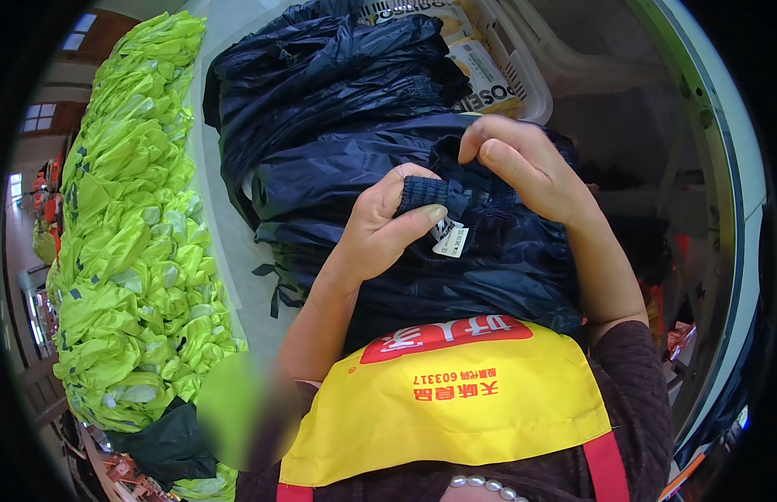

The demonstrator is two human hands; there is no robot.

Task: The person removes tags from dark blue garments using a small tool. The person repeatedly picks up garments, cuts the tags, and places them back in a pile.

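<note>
A thin, shiny navy garment [522, 268] lies in front of me, at the near end of a heap of similar navy garments [322, 100]. My left hand [376, 226] pinches its gathered elastic band [424, 194] between thumb and fingers. Just below the thumb, a white label [449, 238] hangs from the band. To the right and slightly farther off, my right hand [522, 167] is closed, its fingers curled in at the far edge of the band. Whatever those fingertips grip is hidden.
Bright yellow-green garments [138, 243] form a long pile at the left. At the back right stands a white plastic basket [535, 92] holding printed packages [485, 79]. Dark ties [280, 289] trail onto the pale tabletop [246, 276]. A dark cloth [171, 448] lies at the lower left.
</note>
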